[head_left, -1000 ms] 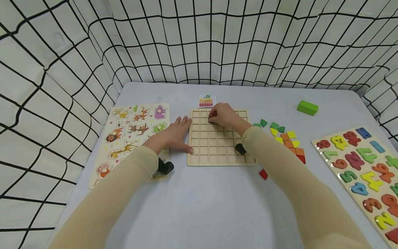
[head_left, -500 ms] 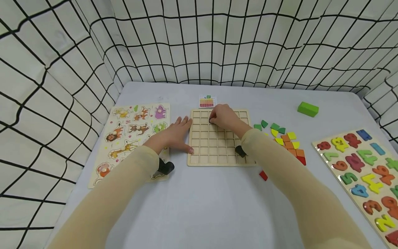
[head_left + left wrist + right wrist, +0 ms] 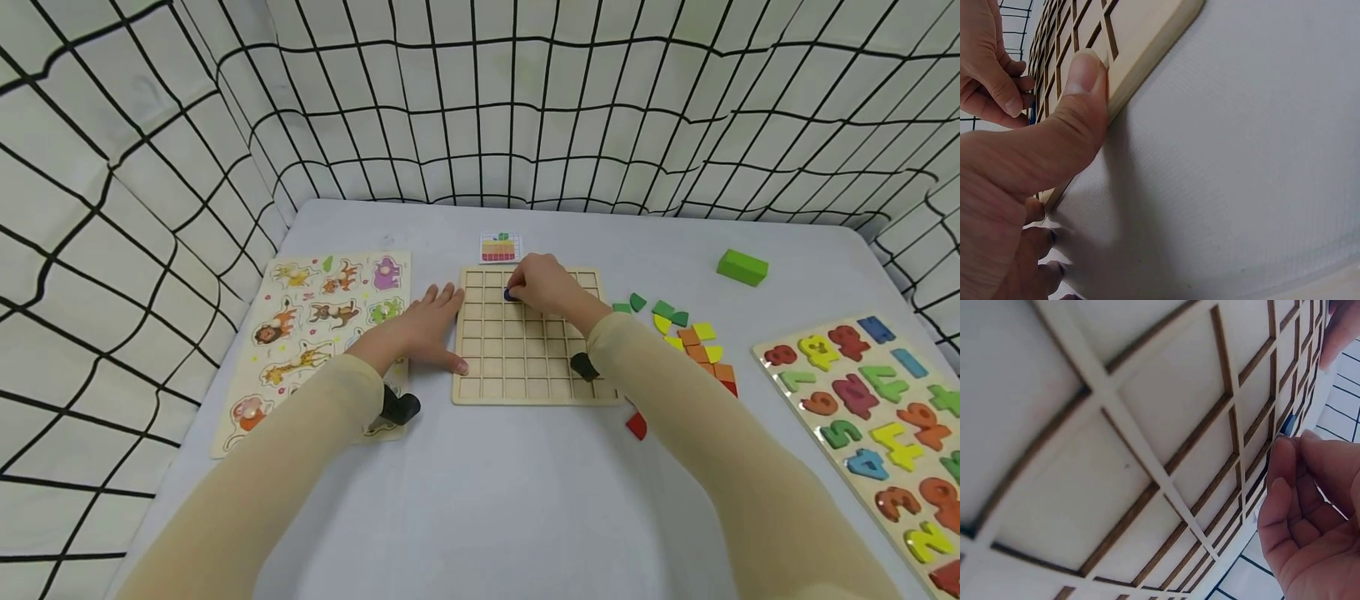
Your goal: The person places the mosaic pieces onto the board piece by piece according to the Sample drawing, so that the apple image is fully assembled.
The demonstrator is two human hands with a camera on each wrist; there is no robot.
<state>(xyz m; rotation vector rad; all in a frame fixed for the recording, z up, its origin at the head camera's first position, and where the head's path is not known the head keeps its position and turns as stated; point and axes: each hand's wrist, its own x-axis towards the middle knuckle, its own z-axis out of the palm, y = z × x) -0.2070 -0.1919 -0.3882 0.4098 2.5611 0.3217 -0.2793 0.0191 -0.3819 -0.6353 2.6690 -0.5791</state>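
A wooden grid board (image 3: pixel 525 367) lies in the middle of the table in the head view. My left hand (image 3: pixel 420 332) is spread beside its left side; the thumb (image 3: pixel 1085 78) rests on the board's rim in the left wrist view. Over the upper part of the grid, my right hand (image 3: pixel 547 283) pinches a small dark blue piece (image 3: pixel 510 294) between thumb and fingertips. That blue piece (image 3: pixel 1288 423) shows only in part in the right wrist view, down at the cells, so its full shape is hidden. A small picture card (image 3: pixel 500 247) lies just behind the board.
Loose green, yellow, orange and red pieces (image 3: pixel 701 350) lie right of the board, with a red piece (image 3: pixel 637 426) nearer. An animal puzzle board (image 3: pixel 262 358) is at left, a number puzzle board (image 3: pixel 862 417) at right. A green block (image 3: pixel 742 267) stands at the back; netting (image 3: pixel 510 108) surrounds the table.
The right hand has stayed over nearly the same cells, shifting very slightly right. The piece's blue colour shows more clearly now. My left hand keeps its place at the board's edge.
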